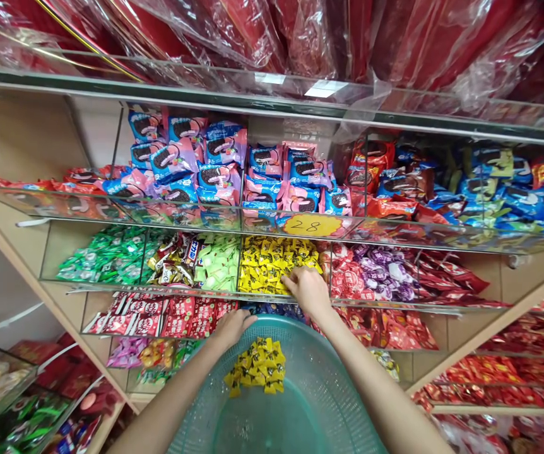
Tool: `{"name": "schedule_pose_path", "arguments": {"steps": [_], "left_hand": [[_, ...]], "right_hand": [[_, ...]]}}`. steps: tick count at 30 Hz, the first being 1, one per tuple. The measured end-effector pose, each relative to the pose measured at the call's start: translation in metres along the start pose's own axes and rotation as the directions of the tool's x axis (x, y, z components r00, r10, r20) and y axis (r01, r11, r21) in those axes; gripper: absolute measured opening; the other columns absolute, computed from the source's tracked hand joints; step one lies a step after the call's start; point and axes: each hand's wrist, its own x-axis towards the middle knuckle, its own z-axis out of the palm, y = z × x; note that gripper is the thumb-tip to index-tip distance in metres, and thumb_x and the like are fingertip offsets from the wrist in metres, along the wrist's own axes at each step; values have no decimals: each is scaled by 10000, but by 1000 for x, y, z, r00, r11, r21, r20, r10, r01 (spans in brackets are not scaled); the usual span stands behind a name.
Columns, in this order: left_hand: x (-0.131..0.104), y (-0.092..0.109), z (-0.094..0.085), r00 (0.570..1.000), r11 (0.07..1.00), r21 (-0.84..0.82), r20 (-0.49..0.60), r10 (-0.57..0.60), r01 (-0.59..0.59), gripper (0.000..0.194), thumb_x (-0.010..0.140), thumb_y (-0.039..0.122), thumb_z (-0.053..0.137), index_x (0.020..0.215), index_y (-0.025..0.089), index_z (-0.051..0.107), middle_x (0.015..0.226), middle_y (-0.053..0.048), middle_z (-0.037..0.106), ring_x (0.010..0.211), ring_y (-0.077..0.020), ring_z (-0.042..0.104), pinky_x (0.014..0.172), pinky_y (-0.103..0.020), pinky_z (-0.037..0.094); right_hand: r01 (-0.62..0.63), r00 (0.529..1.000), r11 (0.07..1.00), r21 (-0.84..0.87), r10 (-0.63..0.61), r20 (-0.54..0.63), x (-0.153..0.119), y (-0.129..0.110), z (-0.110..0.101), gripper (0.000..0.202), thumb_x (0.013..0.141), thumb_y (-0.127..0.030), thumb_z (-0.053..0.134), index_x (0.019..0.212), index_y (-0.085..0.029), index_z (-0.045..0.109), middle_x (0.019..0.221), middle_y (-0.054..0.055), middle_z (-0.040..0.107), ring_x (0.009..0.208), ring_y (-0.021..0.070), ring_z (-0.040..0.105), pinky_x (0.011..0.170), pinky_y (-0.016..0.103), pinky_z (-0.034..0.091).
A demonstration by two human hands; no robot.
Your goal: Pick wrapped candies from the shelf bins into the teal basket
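Note:
My left hand (228,329) grips the rim of a green plastic mesh basket (342,372), its fingers partly hidden behind the edge. A small heap of yellow-wrapped candies (259,366) lies in the basket toward the far left of its bottom. My right hand (308,290) reaches over the basket to the shelf compartment full of the same yellow-wrapped candies (267,261). Its fingers are curled and closed among the candies at the compartment's front right; what lies under the fingertips is partly hidden.
Clear shelf lips (196,290) front the rows. Green-wrapped candies (111,255) stand left, purple-wrapped ones (385,274) right. Above are packaged cookies (172,161) and a yellow price tag marked 28 (313,225). Plastic-wrapped red goods (253,38) fill the top.

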Motion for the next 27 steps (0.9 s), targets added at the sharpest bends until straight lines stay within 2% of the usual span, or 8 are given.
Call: {"name": "schedule_pose_path", "arguments": {"steps": [4, 7, 14, 18, 27], "left_hand": [[0, 1, -1, 1000, 1000, 18, 0, 13, -13, 464, 897, 524, 297, 875, 203, 631, 830, -81, 677, 782, -225, 625, 588, -238, 362], [0, 2, -1, 1000, 999, 30, -7, 12, -12, 458, 899, 517, 300, 853, 200, 627, 807, -74, 672, 769, -214, 624, 580, -230, 353], [2, -1, 3, 1000, 1000, 21, 2, -3, 3, 456, 894, 530, 302, 896, 217, 632, 860, -74, 677, 836, -223, 624, 636, -243, 378], [3, -4, 6, 1000, 1000, 17, 0, 16, -16, 456, 898, 527, 295, 916, 218, 630, 893, -79, 675, 877, -223, 616, 684, -250, 385], [3, -5, 7, 1000, 1000, 11, 0, 27, -27, 485, 896, 543, 274, 902, 209, 625, 870, -84, 673, 824, -221, 617, 649, -248, 382]], "right_hand": [[-63, 996, 987, -145, 72, 61, 1, -18, -1, 514, 848, -563, 397, 776, -137, 676, 807, 152, 650, 859, 245, 588, 692, 301, 402], [-86, 988, 981, -176, 107, 114, 6, -24, -2, 556, 831, -593, 403, 828, -115, 688, 841, 184, 657, 884, 270, 601, 707, 327, 417], [-101, 980, 979, -177, 128, 150, 8, -24, -4, 382, 801, -445, 502, 873, -120, 688, 874, 169, 671, 870, 252, 624, 706, 310, 433], [-118, 975, 983, -139, 141, 172, 6, -24, -6, 386, 794, -441, 489, 870, -116, 681, 875, 167, 670, 846, 244, 630, 687, 301, 436], [-96, 982, 992, -86, 108, 156, 2, -23, -3, 322, 797, -382, 476, 870, -139, 674, 907, 142, 658, 848, 239, 619, 685, 303, 422]]}}
